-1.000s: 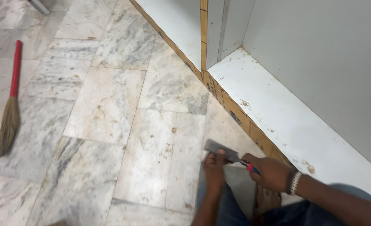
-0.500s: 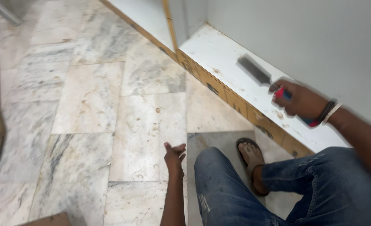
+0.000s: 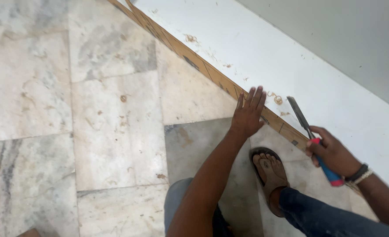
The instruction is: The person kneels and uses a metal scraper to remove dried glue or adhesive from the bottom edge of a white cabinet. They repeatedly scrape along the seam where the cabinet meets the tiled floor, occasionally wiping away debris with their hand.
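One sandalled foot (image 3: 271,173) beside chisel (image 3: 310,138)

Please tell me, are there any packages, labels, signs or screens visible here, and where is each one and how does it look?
None are in view: no package, label, sign or screen.
Only a marble floor, a white panel with a brown wooden edge, and a chisel with a red and blue handle in the right hand.
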